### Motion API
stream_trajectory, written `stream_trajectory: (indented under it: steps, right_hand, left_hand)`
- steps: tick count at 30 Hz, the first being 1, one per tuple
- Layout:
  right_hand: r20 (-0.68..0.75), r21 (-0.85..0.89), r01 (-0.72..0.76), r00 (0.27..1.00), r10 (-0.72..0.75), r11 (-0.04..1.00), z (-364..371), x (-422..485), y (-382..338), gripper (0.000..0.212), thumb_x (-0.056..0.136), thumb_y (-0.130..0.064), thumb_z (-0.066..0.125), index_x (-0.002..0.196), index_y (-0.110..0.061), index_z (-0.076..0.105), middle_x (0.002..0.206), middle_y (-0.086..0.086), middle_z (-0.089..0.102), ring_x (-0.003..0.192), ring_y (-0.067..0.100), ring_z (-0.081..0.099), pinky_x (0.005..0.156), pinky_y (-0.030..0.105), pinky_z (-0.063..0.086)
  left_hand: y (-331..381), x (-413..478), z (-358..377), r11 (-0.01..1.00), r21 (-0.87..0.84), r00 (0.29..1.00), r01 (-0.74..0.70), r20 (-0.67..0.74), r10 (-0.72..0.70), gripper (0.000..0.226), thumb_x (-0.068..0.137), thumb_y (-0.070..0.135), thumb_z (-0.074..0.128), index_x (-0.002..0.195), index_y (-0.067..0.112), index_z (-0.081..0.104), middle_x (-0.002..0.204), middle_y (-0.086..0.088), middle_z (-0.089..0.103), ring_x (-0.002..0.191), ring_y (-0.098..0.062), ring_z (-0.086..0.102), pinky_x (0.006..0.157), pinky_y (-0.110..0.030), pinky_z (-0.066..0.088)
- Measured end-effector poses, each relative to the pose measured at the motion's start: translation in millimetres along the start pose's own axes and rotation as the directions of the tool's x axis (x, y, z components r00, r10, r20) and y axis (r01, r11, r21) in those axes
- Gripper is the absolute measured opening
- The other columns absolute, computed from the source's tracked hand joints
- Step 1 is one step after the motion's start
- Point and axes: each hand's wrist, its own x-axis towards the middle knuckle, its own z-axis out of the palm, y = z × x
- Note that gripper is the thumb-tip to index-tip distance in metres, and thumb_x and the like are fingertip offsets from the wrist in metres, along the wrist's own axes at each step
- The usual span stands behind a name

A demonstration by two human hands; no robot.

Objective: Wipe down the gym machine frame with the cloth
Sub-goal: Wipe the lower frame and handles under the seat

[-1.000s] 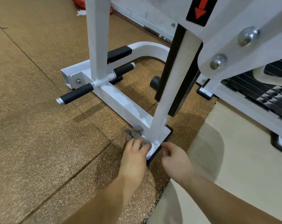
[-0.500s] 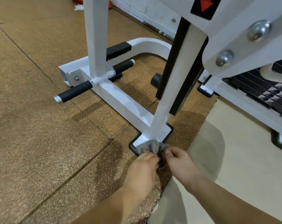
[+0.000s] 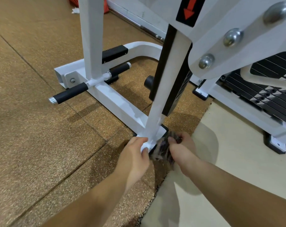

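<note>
At the far left, the speckled rubber floor (image 3: 32, 128) carries the gym machine frame (image 3: 119, 105). Its low white beam runs toward the person, with 1 black grip bar (image 3: 70, 93) sticking out sideways. The beam ends at a foot plate (image 3: 160, 133) set on a black pad, where a slanted post (image 3: 168, 89) comes down. This joint is low and full of corners, which is likely why both hands work there.

The left hand (image 3: 135, 154) sits at the plate's near-left corner, its fingers and thumb curled narrowly round the rounded edge, seemingly to steady the reach. Just right of it, touching the plate's near-right edge, is the cloth (image 3: 162, 149), a dark bunched rag that looks blurred. The right hand (image 3: 182, 147) pinches it, fingers curled tight on the bunch, apparently so the fabric can be dragged round the plate's side.

I judge the wiping to be at the frame's foot; how much of the rest is done I cannot tell. Farther right, on the pale tile floor (image 3: 229, 161), stands a weight stack (image 3: 270, 90), well apart from both hands.
</note>
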Motion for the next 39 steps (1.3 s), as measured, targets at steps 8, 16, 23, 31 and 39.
stream_trajectory:
  steps: [8, 16, 23, 31, 39]
  right_hand:
    - [0.102, -0.203, 0.241, 0.969, -0.224, 0.949, 22.9, 41.7, 4.8, 0.038, 0.107, -0.03, 0.053, 0.145, -0.026, 0.054, 0.14, -0.004, 0.062, 0.133, 0.022, 0.055, 0.106, 0.033, 0.041]
    - [0.349, -0.376, 0.548, 0.831, -0.434, 0.747, 39.6, 78.3, 41.0, 0.049, 0.111, -0.018, 0.036, 0.158, -0.033, 0.034, 0.17, -0.006, 0.025, 0.159, 0.017, 0.013, 0.127, 0.034, 0.016]
    - [0.414, -0.415, 0.623, 0.778, -0.472, 0.663, 31.7, 80.6, 40.5, 0.046, 0.108, -0.016, 0.04, 0.153, -0.024, 0.042, 0.162, 0.0, 0.039, 0.151, 0.024, 0.034, 0.121, 0.045, 0.034]
    - [0.52, -0.356, 0.699, 0.7, -0.49, 0.62, 20.9, 104.5, 40.2, 0.044, 0.106, -0.009, 0.039, 0.146, -0.026, 0.049, 0.156, -0.002, 0.042, 0.152, 0.026, 0.029, 0.118, 0.046, 0.037]
    - [0.442, -0.39, 0.639, 0.762, -0.474, 0.663, 20.5, 69.9, 61.1, 0.047, 0.111, -0.019, 0.037, 0.157, -0.021, 0.035, 0.166, 0.0, 0.031, 0.151, 0.025, 0.036, 0.116, 0.039, 0.036]
  left_hand:
    - [-40.1, 10.5, 13.1, 0.681, 0.702, 0.965, -0.207, 0.261, 0.024, 0.059, 0.111, 0.032, 0.025, 0.164, 0.012, 0.013, 0.173, -0.006, 0.003, 0.16, -0.021, -0.004, 0.13, -0.037, 0.003]
    - [-40.1, 10.2, -0.3, 0.772, 0.599, 0.957, -0.214, 0.287, 0.043, 0.067, 0.108, 0.025, 0.038, 0.166, 0.019, 0.005, 0.172, 0.006, -0.007, 0.158, -0.008, -0.009, 0.127, -0.023, -0.007]
    - [-45.1, 11.0, -1.9, 0.842, 0.501, 0.964, -0.199, 0.253, 0.077, 0.068, 0.105, 0.02, 0.045, 0.165, 0.021, 0.013, 0.172, 0.009, -0.002, 0.157, -0.004, -0.008, 0.111, -0.008, -0.019]
    - [-53.5, 13.5, 3.0, 0.841, 0.497, 0.967, -0.211, 0.234, 0.105, 0.074, 0.1, 0.018, 0.05, 0.165, 0.029, 0.015, 0.169, 0.016, -0.001, 0.155, -0.001, -0.008, 0.113, -0.008, -0.018]
    - [-47.9, 14.1, 5.5, 0.859, 0.479, 0.975, -0.18, 0.2, 0.093, 0.072, 0.101, 0.017, 0.052, 0.164, 0.029, 0.02, 0.169, 0.017, 0.003, 0.157, -0.002, -0.002, 0.109, -0.004, -0.018]
